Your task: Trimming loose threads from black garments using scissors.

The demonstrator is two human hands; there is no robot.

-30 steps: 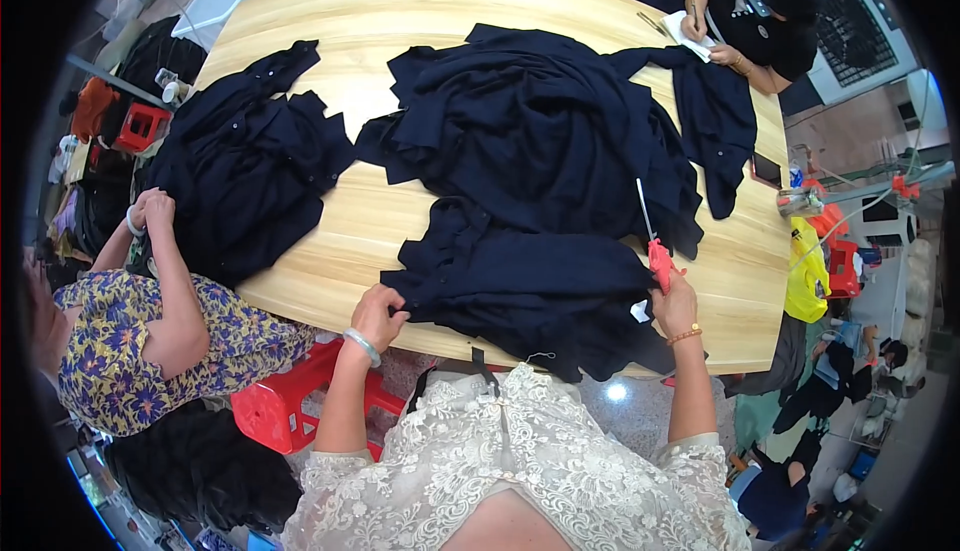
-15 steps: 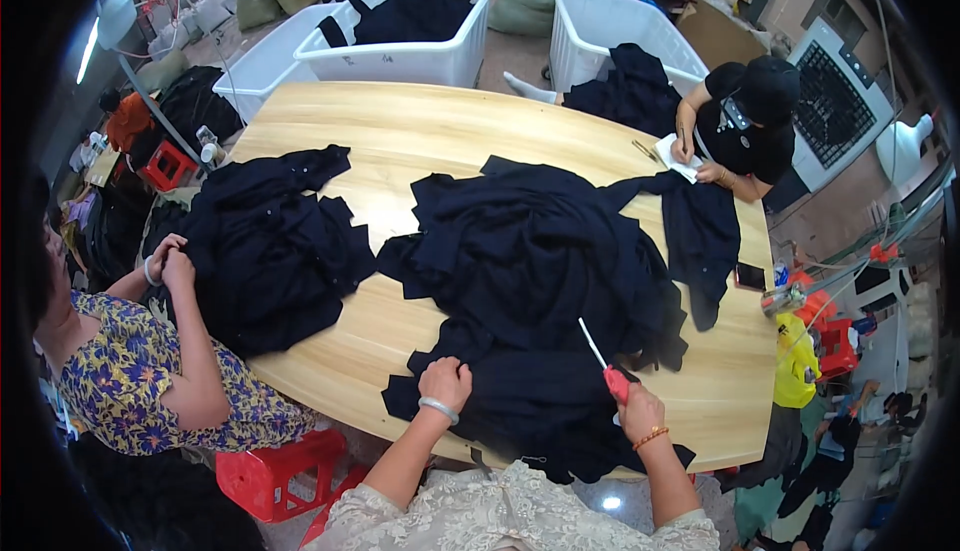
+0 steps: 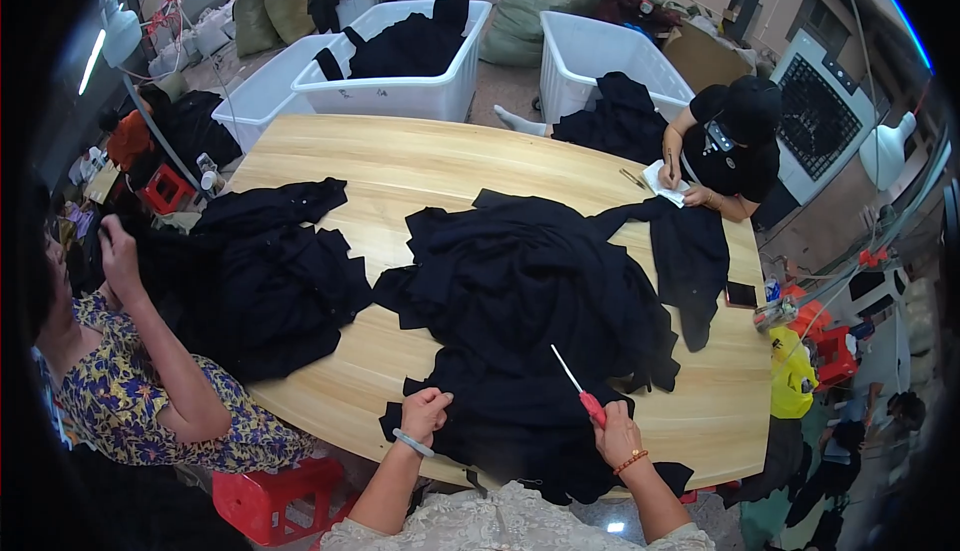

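Note:
My right hand (image 3: 617, 435) is closed around the red handle of a screwdriver-like tool (image 3: 591, 408). Its long, thin pale shaft points away and to the left, above the dark cloth. My left hand (image 3: 425, 417) has its fingers curled in a pinch over the left part of a dark navy garment (image 3: 500, 421) at the near table edge. Whatever those fingers hold is hidden. Beyond both hands, a larger heap of dark garments (image 3: 530, 281) covers the middle of the table.
A wooden table (image 3: 330, 146) carries more dark garments (image 3: 285, 291) at left, where a person in a flowered top (image 3: 170, 391) lifts cloth. At far right a person in a black cap (image 3: 735, 141) writes on paper. White bins (image 3: 470, 61) stand beyond; a phone (image 3: 741, 295) lies at right.
The view has tilted up. My left hand has shifted slightly left over the garment, and my right hand has moved a little left with the tool. The person at left has raised a hand.

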